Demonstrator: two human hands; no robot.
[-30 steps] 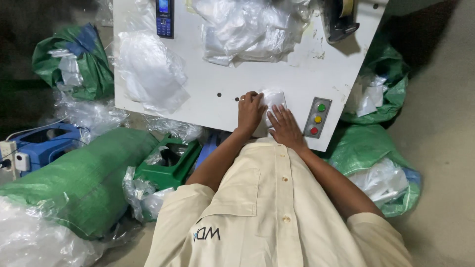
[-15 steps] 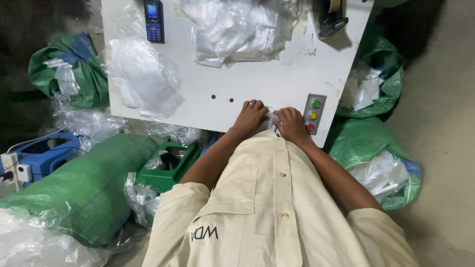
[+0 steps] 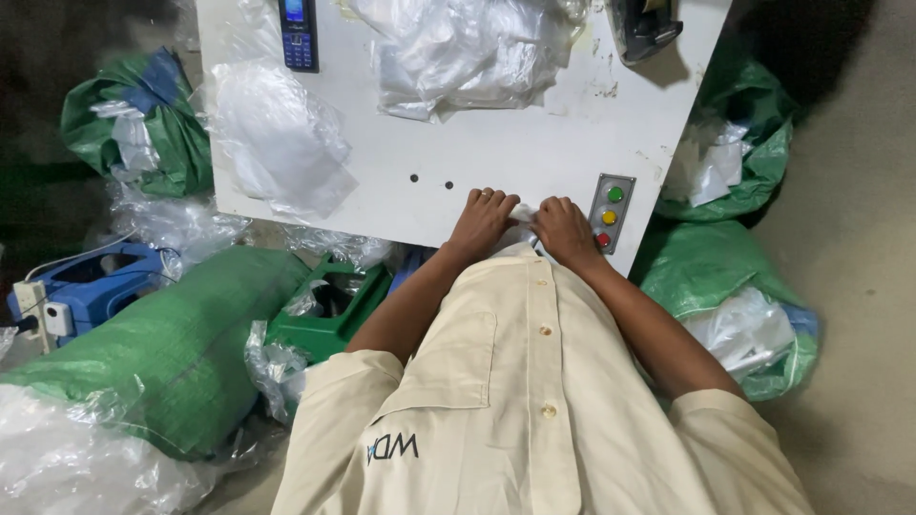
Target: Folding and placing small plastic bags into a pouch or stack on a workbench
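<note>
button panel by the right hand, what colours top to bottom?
Green, yellow, red on the grey button panel, just right of the right hand. Head view.

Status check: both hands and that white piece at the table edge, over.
Left hand and right hand both pressed on small white piece at white table near edge. Grip unclear. Button panel beside right hand; nothing blocking.
</note>
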